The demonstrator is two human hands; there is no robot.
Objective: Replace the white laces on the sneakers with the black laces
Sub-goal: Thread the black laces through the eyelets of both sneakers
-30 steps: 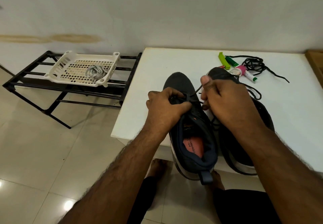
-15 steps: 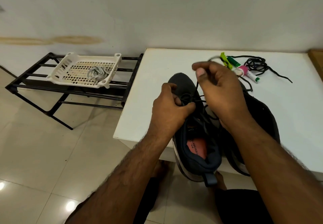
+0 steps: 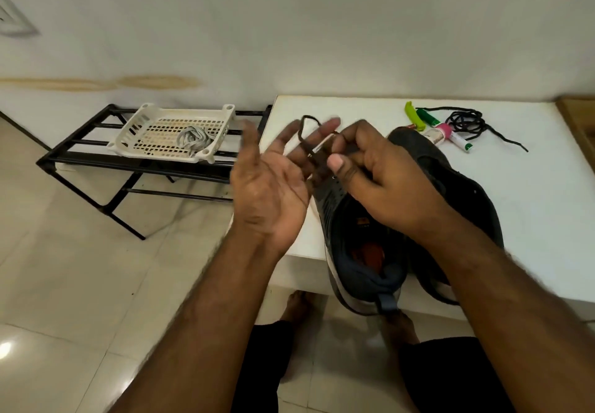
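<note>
centre frame: right hand [image 3: 370, 171] pinches thin black lace [image 3: 306, 135] above dark mesh sneaker [image 3: 354, 229]; left hand [image 3: 270, 184] spread, fingers apart. keep lace taut while threading.

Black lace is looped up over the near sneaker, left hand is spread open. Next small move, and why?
Probably close the left hand on the raised lace loop and pull it snug. The right hand pinches the lace above the near sneaker, while the left's fingers are spread with the loop slack against them, so nothing tensions it yet.
</note>
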